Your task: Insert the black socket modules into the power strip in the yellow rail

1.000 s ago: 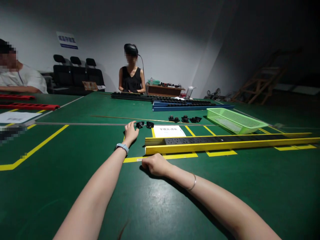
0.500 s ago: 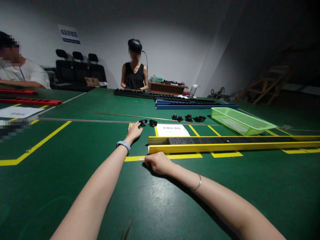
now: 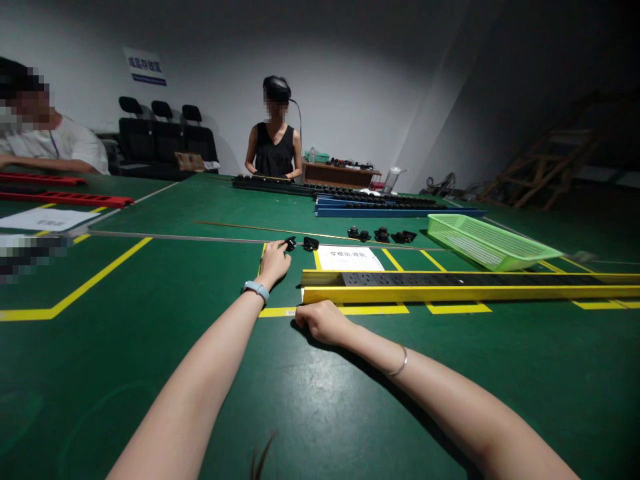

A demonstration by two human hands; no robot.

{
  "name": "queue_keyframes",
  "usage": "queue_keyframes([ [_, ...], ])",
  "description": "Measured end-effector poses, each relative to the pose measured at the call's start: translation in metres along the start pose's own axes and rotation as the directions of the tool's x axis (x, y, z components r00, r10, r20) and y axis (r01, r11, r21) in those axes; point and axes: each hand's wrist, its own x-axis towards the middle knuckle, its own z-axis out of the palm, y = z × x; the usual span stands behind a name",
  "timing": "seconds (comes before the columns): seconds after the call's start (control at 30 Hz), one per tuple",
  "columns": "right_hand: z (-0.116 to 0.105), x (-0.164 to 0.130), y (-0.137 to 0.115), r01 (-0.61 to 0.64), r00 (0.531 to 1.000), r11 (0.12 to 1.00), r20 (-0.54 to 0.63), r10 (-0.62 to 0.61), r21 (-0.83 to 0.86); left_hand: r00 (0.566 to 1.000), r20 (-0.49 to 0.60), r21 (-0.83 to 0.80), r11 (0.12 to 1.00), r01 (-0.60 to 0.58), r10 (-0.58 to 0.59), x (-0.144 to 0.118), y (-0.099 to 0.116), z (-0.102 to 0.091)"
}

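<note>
Small black plastic block [image 3: 290, 243] touched by open left hand [image 3: 274, 261]; right hand [image 3: 320, 321] fisted beside yellow rail [image 3: 465, 292].

Left hand [image 3: 274, 261] seemingly touches a black part [image 3: 290, 243] beside the yellow rail [image 3: 465, 292].

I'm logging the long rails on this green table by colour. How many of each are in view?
Yellow rail: 1
Blue rail: 1
Red rails: 2
Black rail, in front of the person across the table: 1
Total: 5
</note>
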Motion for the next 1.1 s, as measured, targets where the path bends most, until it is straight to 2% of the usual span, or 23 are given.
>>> queue_keyframes([
  [0.23, -0.001, -0.002, -0.004, -0.032, 0.999, 0.999, -0.01, 0.032, -0.03, 0.979, -0.029, 0.1, 0.976, -0.196, 0.2, -0.025, 0.027, -0.029],
  [0.4, -0.003, -0.004, -0.005, -0.038, 0.999, 0.999, -0.039, 0.037, -0.033, 0.957, 0.029, 0.069, 0.955, -0.289, 0.287, -0.048, 0.038, -0.048],
  [0.57, -0.002, -0.004, -0.005, -0.058, 0.998, 0.998, -0.038, 0.057, -0.03, 0.931, 0.024, 0.028, 0.93, -0.365, 0.365, -0.067, 0.045, -0.066],
  [0.73, -0.001, -0.004, -0.003, -0.055, 0.998, 0.998, -0.031, 0.054, -0.028, 0.963, -0.001, 0.021, 0.963, -0.269, 0.269, -0.063, 0.03, -0.055],
  [0.87, -0.001, -0.003, -0.002, -0.051, 0.998, 0.998, -0.027, 0.051, -0.023, 0.984, 0.118, -0.04, 0.991, -0.128, 0.132, -0.06, 0.013, -0.04],
  [0.97, -0.001, -0.003, -0.001, -0.046, 0.999, 0.999, -0.027, 0.046, -0.018, 0.972, 0.18, -0.086, 0.987, -0.137, 0.15, -0.061, 0.009, -0.037],
  [1.1, 0.0, -0.002, 0.0, -0.044, 0.999, 0.999, -0.024, 0.044, -0.009, 0.965, 0.174, -0.095, 0.979, -0.182, 0.196, -0.063, 0.013, -0.04],
])
